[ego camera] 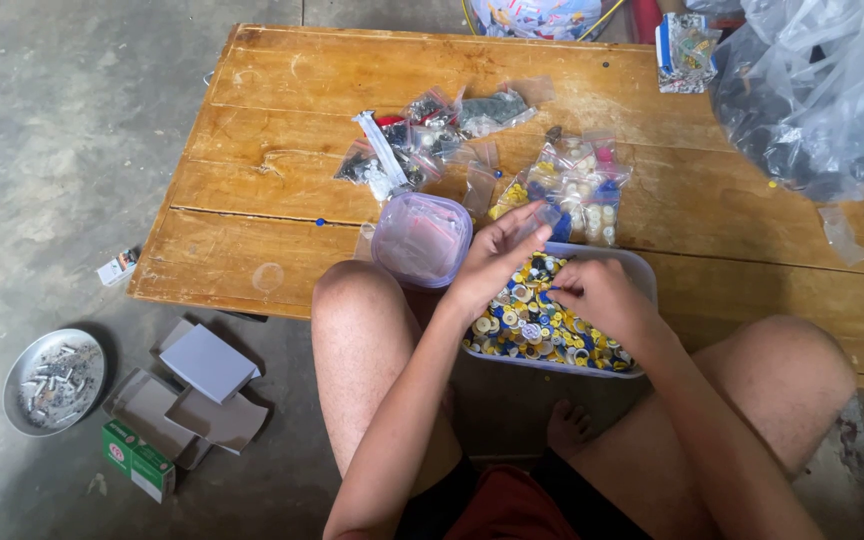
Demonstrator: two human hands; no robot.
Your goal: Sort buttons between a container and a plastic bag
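Yellow, blue and white buttons (542, 325) heaped in tray (642, 275), right hand (597, 292) grip pinched on one, left hand (497, 255) grip apart.

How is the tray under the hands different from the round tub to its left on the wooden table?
The tray is rectangular and open, while the round tub looks closed by a lid. The tray holds loose yellow, blue and white small pieces; the tub shows pale contents with red strips. The right hand reaches into the tray and the left hand hovers above it; neither touches the tub. Both are clear plastic.

Single head view — looks steeply down, close over lap and low wooden table (282, 190) edge.
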